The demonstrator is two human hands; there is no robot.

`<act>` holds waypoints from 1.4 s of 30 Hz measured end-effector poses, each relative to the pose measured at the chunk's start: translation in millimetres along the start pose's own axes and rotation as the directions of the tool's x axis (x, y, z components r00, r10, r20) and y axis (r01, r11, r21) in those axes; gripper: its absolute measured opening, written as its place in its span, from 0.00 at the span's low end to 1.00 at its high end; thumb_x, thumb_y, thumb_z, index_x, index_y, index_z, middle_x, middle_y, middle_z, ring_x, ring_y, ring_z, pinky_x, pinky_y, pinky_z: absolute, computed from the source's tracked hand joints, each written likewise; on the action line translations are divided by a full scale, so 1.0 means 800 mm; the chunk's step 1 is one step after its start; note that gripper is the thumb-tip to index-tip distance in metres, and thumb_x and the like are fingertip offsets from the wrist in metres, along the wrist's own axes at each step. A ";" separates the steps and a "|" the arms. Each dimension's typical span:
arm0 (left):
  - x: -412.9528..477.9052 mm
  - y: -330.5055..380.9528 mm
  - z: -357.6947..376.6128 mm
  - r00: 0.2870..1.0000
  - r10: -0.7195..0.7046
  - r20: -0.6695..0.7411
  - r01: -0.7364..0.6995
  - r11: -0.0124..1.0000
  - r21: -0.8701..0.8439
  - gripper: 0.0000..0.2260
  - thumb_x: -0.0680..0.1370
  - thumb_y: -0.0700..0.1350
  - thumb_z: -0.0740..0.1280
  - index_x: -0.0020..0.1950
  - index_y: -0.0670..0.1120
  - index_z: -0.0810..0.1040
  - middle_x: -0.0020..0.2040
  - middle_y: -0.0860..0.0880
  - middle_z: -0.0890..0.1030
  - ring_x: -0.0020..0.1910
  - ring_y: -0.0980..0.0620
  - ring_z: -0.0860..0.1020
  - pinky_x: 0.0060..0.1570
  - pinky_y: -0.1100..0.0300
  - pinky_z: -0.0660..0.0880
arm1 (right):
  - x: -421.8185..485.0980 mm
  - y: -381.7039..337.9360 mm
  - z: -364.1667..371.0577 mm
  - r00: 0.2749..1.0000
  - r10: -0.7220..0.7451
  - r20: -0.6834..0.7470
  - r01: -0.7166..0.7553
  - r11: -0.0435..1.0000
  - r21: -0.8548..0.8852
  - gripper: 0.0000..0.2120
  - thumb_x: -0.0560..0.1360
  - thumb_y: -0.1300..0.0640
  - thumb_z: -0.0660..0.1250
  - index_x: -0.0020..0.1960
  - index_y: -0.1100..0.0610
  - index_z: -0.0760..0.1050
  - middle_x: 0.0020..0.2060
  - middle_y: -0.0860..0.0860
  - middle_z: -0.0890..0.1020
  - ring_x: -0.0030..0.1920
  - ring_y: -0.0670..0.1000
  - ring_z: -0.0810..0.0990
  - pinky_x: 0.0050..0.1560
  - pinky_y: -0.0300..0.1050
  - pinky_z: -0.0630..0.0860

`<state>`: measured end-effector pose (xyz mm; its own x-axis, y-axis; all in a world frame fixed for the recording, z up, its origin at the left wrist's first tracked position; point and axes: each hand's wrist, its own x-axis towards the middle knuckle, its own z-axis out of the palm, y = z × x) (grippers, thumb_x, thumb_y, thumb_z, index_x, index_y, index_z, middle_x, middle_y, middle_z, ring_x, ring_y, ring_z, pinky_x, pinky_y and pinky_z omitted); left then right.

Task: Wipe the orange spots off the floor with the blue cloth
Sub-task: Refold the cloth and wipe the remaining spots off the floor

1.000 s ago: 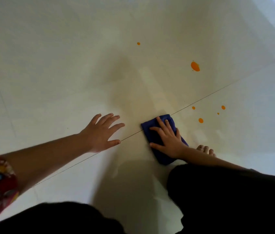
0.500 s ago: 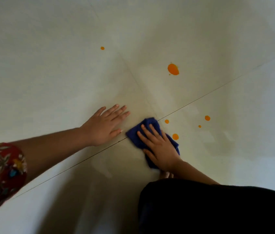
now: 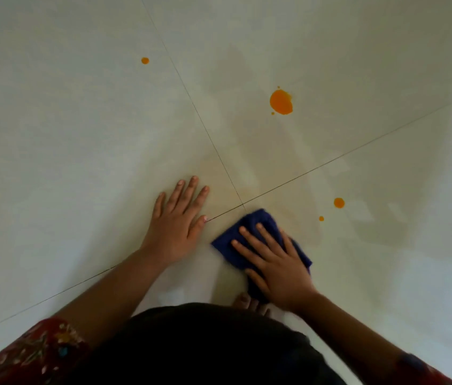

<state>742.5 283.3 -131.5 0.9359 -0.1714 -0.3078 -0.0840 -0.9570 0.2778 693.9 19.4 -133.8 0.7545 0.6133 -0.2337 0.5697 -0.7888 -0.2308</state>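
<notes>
My right hand (image 3: 274, 266) presses flat on the folded blue cloth (image 3: 252, 226), which lies on the pale tiled floor (image 3: 80, 134) just below where two tile seams cross. My left hand (image 3: 177, 220) rests flat on the floor beside it, fingers spread, holding nothing. A large orange spot (image 3: 281, 102) lies well beyond the cloth. A small orange spot (image 3: 145, 60) sits far up to the left. To the right of the cloth are a medium spot (image 3: 339, 202) and a tiny spot (image 3: 321, 218).
My dark-clothed knee (image 3: 205, 345) fills the bottom centre, with bare toes (image 3: 249, 301) showing just behind the cloth. A faint wet smear (image 3: 247, 151) marks the tile between the cloth and the large spot.
The cloth under my right hand slid over the two spots nearest it, which no longer show. The view shifted, so both hands now sit nearer the centre.
</notes>
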 end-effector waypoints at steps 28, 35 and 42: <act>0.038 0.037 0.018 0.983 0.104 -0.154 -0.101 0.994 0.027 0.26 0.81 0.56 0.48 0.79 0.52 0.54 0.80 0.52 0.51 0.78 0.51 0.48 0.75 0.45 0.50 | -0.043 0.042 0.001 0.909 0.409 -0.078 -0.409 0.912 0.014 0.27 0.81 0.41 0.46 0.78 0.44 0.48 0.78 0.46 0.52 0.78 0.53 0.44 0.75 0.59 0.45; 0.038 0.038 0.028 0.976 0.131 -0.171 -0.111 0.986 0.124 0.27 0.80 0.57 0.50 0.79 0.53 0.52 0.80 0.52 0.51 0.78 0.52 0.49 0.75 0.46 0.49 | 0.059 0.049 -0.022 0.742 0.660 -0.114 -0.646 0.751 0.137 0.28 0.80 0.41 0.44 0.79 0.45 0.45 0.78 0.46 0.45 0.78 0.53 0.40 0.76 0.59 0.40; 0.038 0.040 0.025 0.973 0.135 -0.188 -0.116 0.988 0.106 0.27 0.80 0.57 0.50 0.79 0.53 0.55 0.79 0.51 0.53 0.78 0.51 0.51 0.74 0.45 0.51 | -0.058 0.045 0.006 0.861 0.498 -0.106 -0.493 0.867 0.074 0.27 0.80 0.40 0.46 0.78 0.43 0.50 0.78 0.46 0.52 0.78 0.53 0.46 0.73 0.62 0.51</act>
<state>761.2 243.1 -150.3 0.9636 -0.2516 -0.0909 -0.2278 -0.9499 0.2140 677.5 -37.2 -135.8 0.9676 0.1306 -0.2161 0.0981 -0.9830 -0.1549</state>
